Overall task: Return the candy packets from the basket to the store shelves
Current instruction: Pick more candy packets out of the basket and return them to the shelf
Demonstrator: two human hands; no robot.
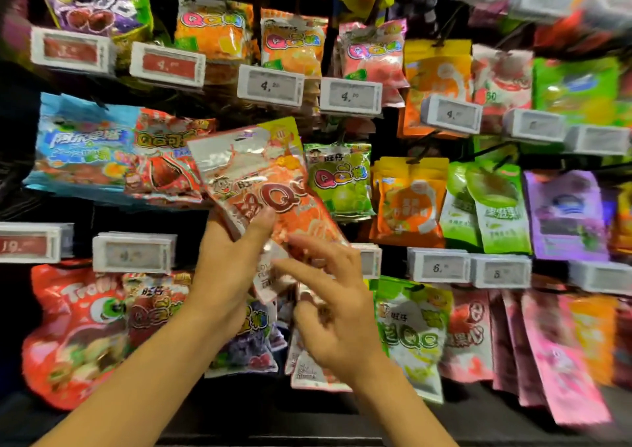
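Observation:
An orange candy packet (253,176) with a large red "QQ" print is held up, tilted, in front of the hanging shelf display. My left hand (229,265) grips its lower left edge, thumb across the front. My right hand (337,306) is just below and to the right, fingers spread and blurred, touching the packet's lower end and another packet behind it; whether it grips anything is unclear. The basket is out of view.
Rows of candy packets hang on pegs, with white price tags (270,86) on the peg ends. A green packet (338,180) hangs right of the held one, a red Trolli bag (73,330) at lower left. A dark ledge (273,412) runs below.

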